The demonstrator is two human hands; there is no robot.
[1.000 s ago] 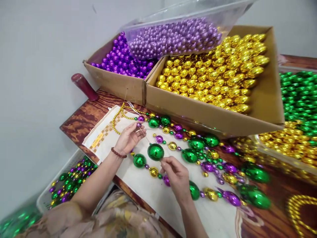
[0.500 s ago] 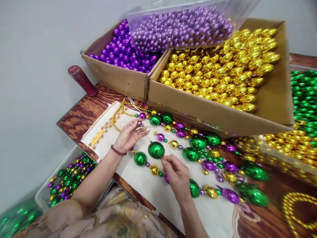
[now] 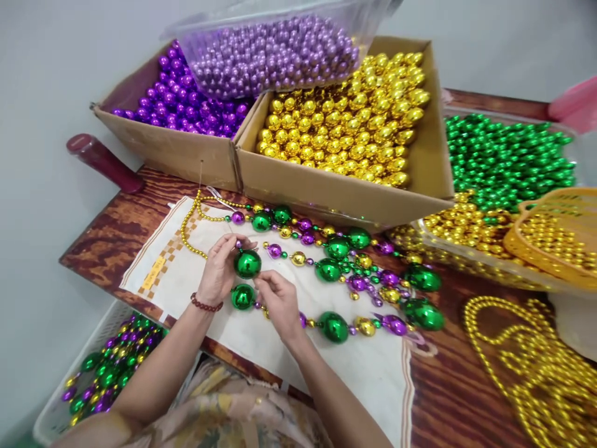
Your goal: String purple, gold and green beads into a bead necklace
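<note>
My left hand (image 3: 218, 269), with a dark red bead bracelet at its wrist, is closed around a small purple bead (image 3: 239, 244). Directly below that bead hangs a large shiny green bead (image 3: 247, 264) on the same string. The fingertips of my right hand (image 3: 278, 297) are pinched at the green bead's lower right edge, on the beaded string; the exact grip is partly hidden. Behind and under my hands lies a bead strand with a second large green bead (image 3: 243, 297). Further strands, including a green bead (image 3: 328, 269), rest on the white cloth (image 3: 298, 367).
Cardboard boxes hold purple beads (image 3: 196, 102) and gold beads (image 3: 340, 130), with a clear tub (image 3: 275, 59) of lilac beads across them. Green beads (image 3: 508, 155), a yellow basket (image 3: 559, 267) and gold bead chains (image 3: 536, 373) sit right. A white basket (image 3: 60, 398) stands lower left.
The large green bead has come up against the small purple bead, closing the stretch of bare string between them. My right hand has moved nearer my left. The view has turned right.
</note>
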